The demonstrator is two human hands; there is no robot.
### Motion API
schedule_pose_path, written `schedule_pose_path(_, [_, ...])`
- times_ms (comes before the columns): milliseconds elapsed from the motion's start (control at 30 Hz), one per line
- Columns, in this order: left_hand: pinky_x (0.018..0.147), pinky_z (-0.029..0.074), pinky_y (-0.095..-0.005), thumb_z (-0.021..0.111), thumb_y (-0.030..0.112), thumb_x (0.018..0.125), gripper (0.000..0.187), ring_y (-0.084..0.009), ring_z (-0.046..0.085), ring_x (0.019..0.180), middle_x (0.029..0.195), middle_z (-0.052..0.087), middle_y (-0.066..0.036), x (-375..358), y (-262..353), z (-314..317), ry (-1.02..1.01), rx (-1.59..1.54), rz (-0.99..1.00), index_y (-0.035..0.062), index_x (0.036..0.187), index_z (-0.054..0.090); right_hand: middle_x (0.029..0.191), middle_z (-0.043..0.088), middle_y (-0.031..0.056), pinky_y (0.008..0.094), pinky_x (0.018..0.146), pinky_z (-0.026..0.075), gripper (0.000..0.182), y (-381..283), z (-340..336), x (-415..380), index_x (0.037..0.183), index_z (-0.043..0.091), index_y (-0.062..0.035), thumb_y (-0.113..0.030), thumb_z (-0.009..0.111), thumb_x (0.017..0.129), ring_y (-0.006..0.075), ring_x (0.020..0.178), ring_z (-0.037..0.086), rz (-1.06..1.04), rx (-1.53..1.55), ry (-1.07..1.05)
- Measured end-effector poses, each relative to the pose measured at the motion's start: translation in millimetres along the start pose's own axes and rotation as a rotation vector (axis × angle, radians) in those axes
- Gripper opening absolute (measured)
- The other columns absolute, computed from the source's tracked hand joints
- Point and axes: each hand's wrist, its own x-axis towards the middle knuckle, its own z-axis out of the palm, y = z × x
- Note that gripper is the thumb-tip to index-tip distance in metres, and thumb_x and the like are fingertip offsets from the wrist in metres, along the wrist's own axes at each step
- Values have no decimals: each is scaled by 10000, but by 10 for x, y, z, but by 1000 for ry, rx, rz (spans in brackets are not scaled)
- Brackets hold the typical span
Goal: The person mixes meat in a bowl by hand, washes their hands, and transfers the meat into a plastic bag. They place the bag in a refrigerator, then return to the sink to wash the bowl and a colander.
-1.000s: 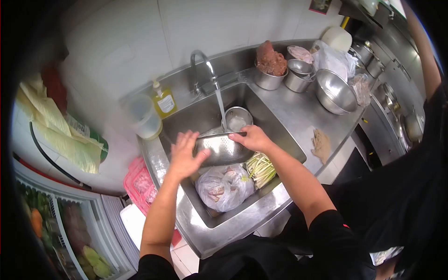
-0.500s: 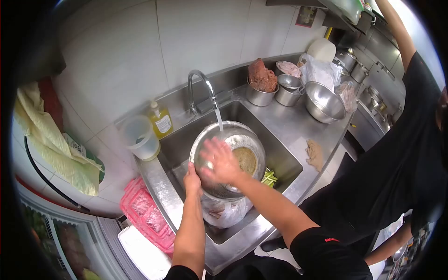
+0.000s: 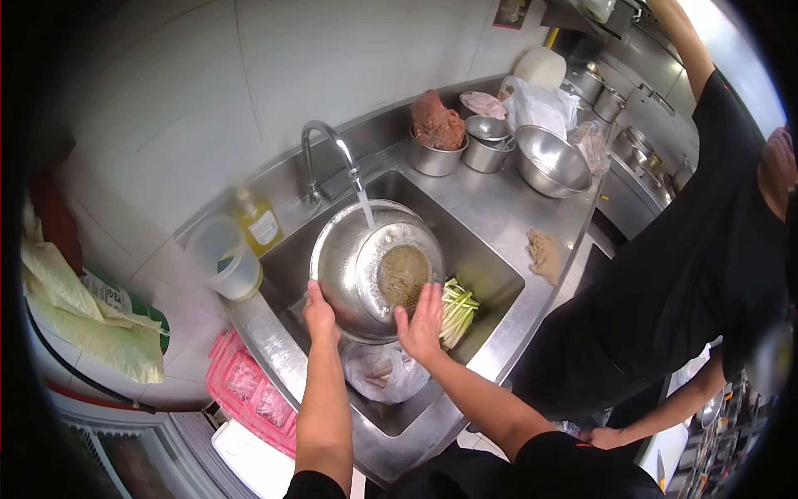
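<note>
A tilted metal colander [image 3: 339, 249] fills the upper part of the sink, its round base with a brownish patch turned toward me. My left hand [image 3: 318, 311] is closed on the left rim. At the lower right, my right hand [image 3: 422, 324] lies with fingers stretched out against the colander's base edge, thumb apart. Water from the curved faucet [image 3: 328, 137] runs onto the metal. Below the colander sits a clear plastic bag [image 3: 384, 374] with something pale brown inside. Cut green onion stalks [image 3: 457, 309] lie beside my right hand in the sink.
On the counter stand a pot of reddish meat [image 3: 438, 125], a steel bowl [image 3: 553, 162] and a tan cloth [image 3: 544, 256]. Left of the sink are a soap bottle [image 3: 260, 223] and plastic container [image 3: 224, 258]. A co-worker in black [image 3: 640, 274] stands close on the right.
My right hand has moved from in front of the colander down to its lower right edge. The base now shows fully, and more green onions are visible. The view has shifted slightly.
</note>
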Motion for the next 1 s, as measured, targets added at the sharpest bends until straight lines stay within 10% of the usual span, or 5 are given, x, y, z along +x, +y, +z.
schedule_pose_path(233, [965,434,-352,390,488,1004,622,-236,562,1119,1271,578,-143,-100,33,170,-60,-40,-20,-46,1294,519,948,545,123,438,841,400,146,-160,-263,470,941,632,-69,-173,647,840,338,932,499,-136,168,232])
schedule_pose_path(367, [962,436,-346,391,489,1003,618,-231,563,1122,1265,582,-143,-154,13,196,-53,5,-21,-46,1278,533,945,574,154,480,773,414,86,58,-242,536,798,597,-65,-140,624,829,353,901,539,-187,51,84])
schedule_pose_path(633, [939,439,-341,414,474,1002,601,-220,575,1075,1207,608,-148,-17,104,78,-42,-25,42,-57,1251,546,1266,497,224,507,973,397,336,907,-560,413,1145,566,-16,-216,571,875,402,1186,469,447,-343,-340])
schedule_pose_path(800, [941,429,-348,422,440,1008,552,-235,573,1073,1196,612,-152,-146,136,260,8,76,4,-37,1250,557,1455,314,290,538,1091,267,622,99,-32,528,1386,387,8,-355,536,903,460,1336,309,-73,29,21])
schedule_pose_path(1000, [955,444,-393,350,398,1031,517,-254,573,1101,1231,590,-152,-8,-56,347,-254,-66,-14,-25,1270,526,1479,285,285,537,1105,244,633,-989,-304,887,1383,388,24,-235,561,833,433,1370,287,-294,-142,-112])
